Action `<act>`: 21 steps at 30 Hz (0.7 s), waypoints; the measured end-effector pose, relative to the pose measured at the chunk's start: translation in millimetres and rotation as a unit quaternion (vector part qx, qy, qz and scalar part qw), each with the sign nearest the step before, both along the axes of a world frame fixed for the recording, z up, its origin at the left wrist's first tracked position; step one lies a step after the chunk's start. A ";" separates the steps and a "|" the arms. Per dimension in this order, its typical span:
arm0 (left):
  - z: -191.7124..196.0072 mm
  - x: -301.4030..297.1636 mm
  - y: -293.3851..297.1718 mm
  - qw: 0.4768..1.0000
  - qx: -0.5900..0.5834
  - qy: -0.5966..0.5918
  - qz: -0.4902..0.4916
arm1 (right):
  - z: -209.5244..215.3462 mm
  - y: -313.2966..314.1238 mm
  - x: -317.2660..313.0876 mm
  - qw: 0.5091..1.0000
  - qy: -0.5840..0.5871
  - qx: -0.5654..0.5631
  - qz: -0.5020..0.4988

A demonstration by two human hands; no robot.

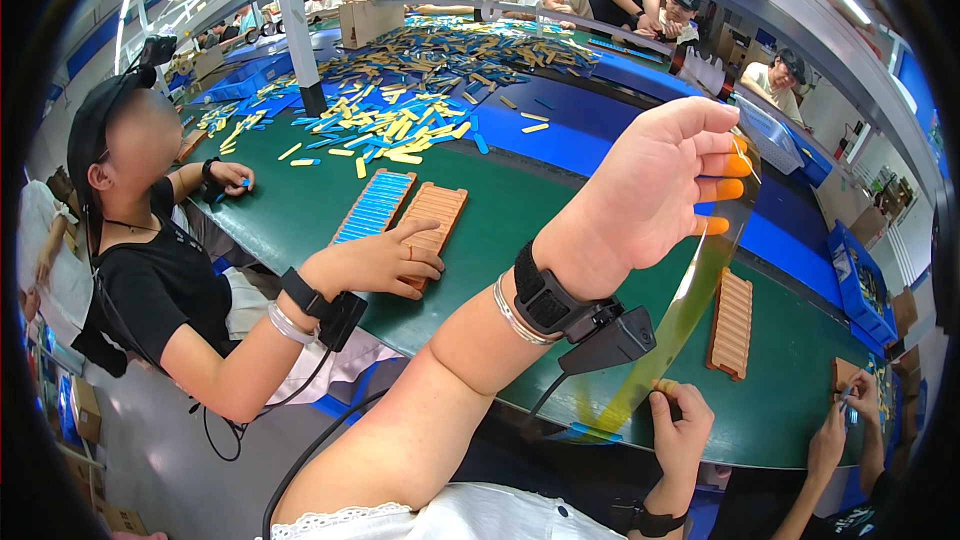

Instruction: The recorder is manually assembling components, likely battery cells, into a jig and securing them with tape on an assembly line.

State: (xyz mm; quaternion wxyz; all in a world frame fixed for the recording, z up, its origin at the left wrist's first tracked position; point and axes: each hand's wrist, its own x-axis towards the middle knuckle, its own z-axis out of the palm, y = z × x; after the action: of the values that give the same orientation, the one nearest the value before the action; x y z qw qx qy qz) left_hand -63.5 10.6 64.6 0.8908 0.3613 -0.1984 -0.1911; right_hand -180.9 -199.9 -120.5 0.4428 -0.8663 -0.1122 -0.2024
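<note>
My left hand (640,190) is raised over the table, orange covers on several fingertips. Its fingers curl around the upper end of a long, see-through yellow film strip (690,305). The strip slants down to the table's near edge, where blue pieces (592,432) lie at its lower end. My right hand (682,430) is low beside that end, fingers folded and thumb against the index finger; it appears to pinch the strip's edge, though the contact is partly hidden. An orange-brown ridged tray (731,325) lies to the right of the strip.
On the left, a co-worker's hand (380,262) rests by a ridged tray (435,212) and a tray of blue pieces (376,202). A heap of blue and yellow pieces (400,125) covers the far table. A post (297,30) and blue bin (860,280) stand nearby.
</note>
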 end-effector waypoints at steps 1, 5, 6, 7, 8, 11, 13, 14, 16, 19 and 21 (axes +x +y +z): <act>-0.2 0.2 -0.2 1.000 0.000 0.000 0.000 | -0.5 -0.4 0.0 1.000 0.000 0.000 0.000; -1.4 1.4 -0.6 1.000 -0.006 0.000 -0.008 | -0.9 -1.4 -0.2 1.000 -0.001 -0.005 -0.003; -1.5 1.6 -0.5 1.000 -0.005 0.000 -0.007 | -0.8 -1.4 -0.1 1.000 0.002 -0.006 -0.003; -1.7 1.5 -0.2 1.000 -0.006 0.000 -0.007 | -1.0 -1.5 -0.2 1.000 0.002 -0.007 -0.003; -1.7 1.4 0.3 1.000 -0.006 -0.002 -0.008 | -1.5 -1.6 -0.2 1.000 0.001 -0.005 -0.003; -2.1 1.5 0.0 1.000 -0.008 -0.004 -0.009 | -1.5 -1.9 -0.3 1.000 0.003 -0.003 -0.004; -2.4 1.6 -0.3 1.000 -0.009 -0.005 -0.009 | -1.2 -2.0 -0.4 1.000 0.004 -0.002 -0.005; -2.7 1.8 -0.2 1.000 -0.010 -0.006 -0.012 | -1.1 -1.9 -0.4 1.000 0.003 -0.001 -0.003; -2.5 1.5 -0.2 1.000 -0.012 -0.007 -0.015 | -1.2 -2.0 -0.4 1.000 0.003 0.000 -0.001; -1.5 0.2 -0.6 1.000 -0.006 -0.005 -0.009 | -1.6 -2.3 -0.4 1.000 0.006 0.002 -0.002; -1.2 -0.3 -1.3 1.000 -0.004 -0.003 -0.005 | -1.1 -2.4 -0.7 1.000 0.009 0.006 -0.003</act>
State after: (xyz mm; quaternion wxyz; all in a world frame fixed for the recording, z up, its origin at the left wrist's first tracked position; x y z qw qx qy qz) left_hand -63.8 9.2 63.4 0.8905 0.3576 -0.2036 -0.1943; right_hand -181.7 -202.2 -121.5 0.4488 -0.8656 -0.1044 -0.1961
